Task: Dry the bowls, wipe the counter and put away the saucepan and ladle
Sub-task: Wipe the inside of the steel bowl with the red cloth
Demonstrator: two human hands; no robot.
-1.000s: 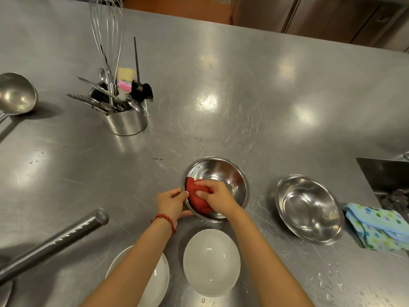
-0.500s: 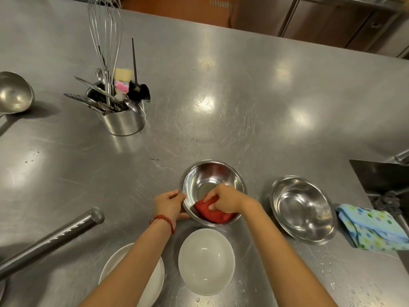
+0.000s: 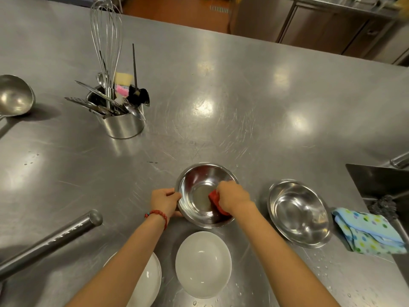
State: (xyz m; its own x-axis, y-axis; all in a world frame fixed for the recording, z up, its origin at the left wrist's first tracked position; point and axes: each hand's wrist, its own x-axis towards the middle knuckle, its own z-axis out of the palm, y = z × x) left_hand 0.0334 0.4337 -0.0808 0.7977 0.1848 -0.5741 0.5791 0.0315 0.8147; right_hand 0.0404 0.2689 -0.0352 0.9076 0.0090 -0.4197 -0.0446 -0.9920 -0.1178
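A steel bowl (image 3: 199,180) stands tilted on the steel counter (image 3: 221,120). My left hand (image 3: 164,200) grips its left rim. My right hand (image 3: 232,196) presses a red cloth (image 3: 215,201) against the bowl's inner right wall. A second steel bowl (image 3: 298,213) sits to the right. Two white bowls lie near me, one in the middle (image 3: 203,263) and one (image 3: 148,282) partly under my left forearm. The ladle (image 3: 14,96) rests at the far left. A long steel handle (image 3: 51,242), likely the saucepan's, comes in from the lower left; the pan itself is out of view.
A steel pot (image 3: 124,125) full of utensils with a tall whisk (image 3: 107,41) stands at the back left. A blue dotted cloth (image 3: 367,231) lies at the right by the sink (image 3: 382,180). Water drops dot the counter near the front right.
My right hand has carried the red cloth around inside the steel bowl, from its left side to its right wall. My left hand stays on the rim.
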